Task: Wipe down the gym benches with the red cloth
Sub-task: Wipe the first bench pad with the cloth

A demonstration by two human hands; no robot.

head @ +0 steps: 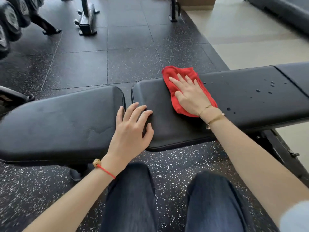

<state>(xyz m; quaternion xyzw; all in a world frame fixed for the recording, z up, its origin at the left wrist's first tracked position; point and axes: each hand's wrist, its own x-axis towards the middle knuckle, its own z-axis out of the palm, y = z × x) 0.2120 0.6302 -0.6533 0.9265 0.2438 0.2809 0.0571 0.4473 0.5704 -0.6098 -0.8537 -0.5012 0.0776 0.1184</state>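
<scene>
The bench [242, 97] runs off the right edge, and its frame beneath is mostly hidden by the black padded tops; the weight plates [8, 25] at the upper left are cut off and blurred. The pads are smooth, matte vinyl with rounded corners and stitched seams, and water droplets [258, 90] bead on the right section. The red cloth [173, 76], a soft crumpled terry rag, lies on the middle pad near its far edge, pressed flat under the right hand [190, 96] with fingers spread straight. The left hand [132, 129] rests relaxed across the gap between pads, grasping nothing. The speckled rubber floor [167, 164] lies below.
</scene>
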